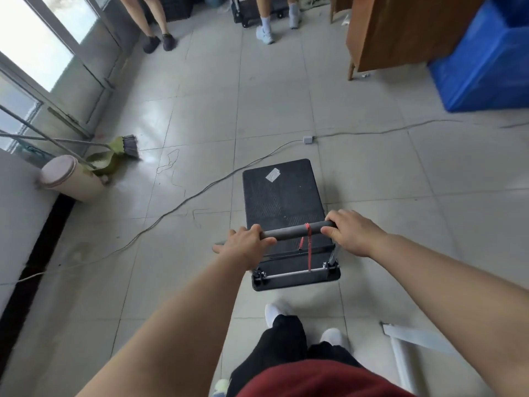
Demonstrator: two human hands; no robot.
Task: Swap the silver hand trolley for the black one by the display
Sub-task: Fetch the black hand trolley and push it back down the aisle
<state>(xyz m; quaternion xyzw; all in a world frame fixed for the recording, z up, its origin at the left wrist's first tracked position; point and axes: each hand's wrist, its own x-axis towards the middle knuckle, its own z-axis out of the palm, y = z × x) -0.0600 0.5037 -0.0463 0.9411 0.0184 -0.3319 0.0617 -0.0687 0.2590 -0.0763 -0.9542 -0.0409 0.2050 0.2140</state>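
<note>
Black hand trolley point(282, 196) sits on the tiled floor point(372, 181) mid-frame, directly ahead of the person's feet, deck pointing away from them. Deck is flat, textured, with a pale sticker point(272, 174) near the far end. Grey foam handle bar point(296, 231) is upright at the near end, red cord point(308, 247) tied round it and hanging down to the hinge rail.

Left hand point(246, 244) is wrapped around the bar's left end, fingers curled over the top. Right hand point(350, 232) is clamped on the right end, thumb under. Both arms extended.

A grey cable point(183, 202) runs across the floor just past the trolley's far edge, up to a small white adapter point(308, 139), then on toward the right.

Left side: pink-lidded bin point(71, 179) against the wall, broom point(127, 144) and green dustpan point(107, 160) beside it, glass door point(43, 47) behind. Right side: wooden cabinet point(400, 27) with blue plastic crates point(486, 61) next to it. White frame piece point(406, 348) lies on the floor near the person's right foot.

Far end: two bystanders, legs only; one in dark shoes point(159, 43), one in white trainers point(279, 27). A second trolley point(243, 11) is behind the white-trainer legs, mostly hidden; colour and type can't be confirmed.
</note>
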